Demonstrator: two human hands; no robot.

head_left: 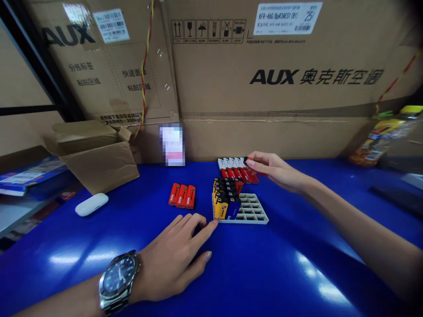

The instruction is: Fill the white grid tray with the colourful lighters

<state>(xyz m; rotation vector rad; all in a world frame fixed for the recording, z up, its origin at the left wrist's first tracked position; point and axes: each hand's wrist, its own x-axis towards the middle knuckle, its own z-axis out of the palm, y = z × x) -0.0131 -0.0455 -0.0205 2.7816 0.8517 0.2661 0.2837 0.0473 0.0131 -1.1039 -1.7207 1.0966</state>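
A white grid tray (254, 213) lies on the blue table (264, 273), its left cells filled with upright yellow, black and red lighters (224, 196). My left hand (178, 255), a steel watch on its wrist, rests flat on the table with fingers spread, the fingertips touching the tray's near-left corner. My right hand (274, 169) reaches in from the right and pinches a red lighter (253, 174) at the end of a row of red-and-white lighters (233, 169) lying behind the tray. Three loose red lighters (182, 196) lie left of the tray.
Large AUX cardboard cartons (264, 88) wall off the back. An open small carton (95, 154) sits at the left, a white oval case (91, 204) near it. A colourful plastic jar (386, 136) lies at the far right. Flat blue packaging (29, 174) lies at the far left.
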